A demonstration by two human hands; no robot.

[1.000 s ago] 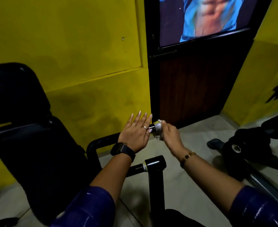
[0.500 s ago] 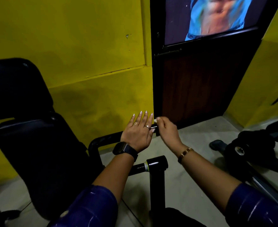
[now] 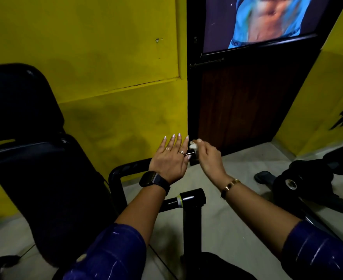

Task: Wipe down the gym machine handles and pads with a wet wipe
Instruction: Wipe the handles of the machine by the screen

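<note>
Raised off the handle (image 3: 130,167), right grip (image 3: 208,158) pinches the wet wipe (image 3: 193,146); left grip (image 3: 170,156) (fingers spread) rests on it. Mid handle-wipe; next, probably pressing the wet wipe back down.

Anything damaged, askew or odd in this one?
Only wall wear: a small paint chip high on the yellow wall, and dark smudges lower down. Nothing odd about the wipe pinched in the right hand.
</note>
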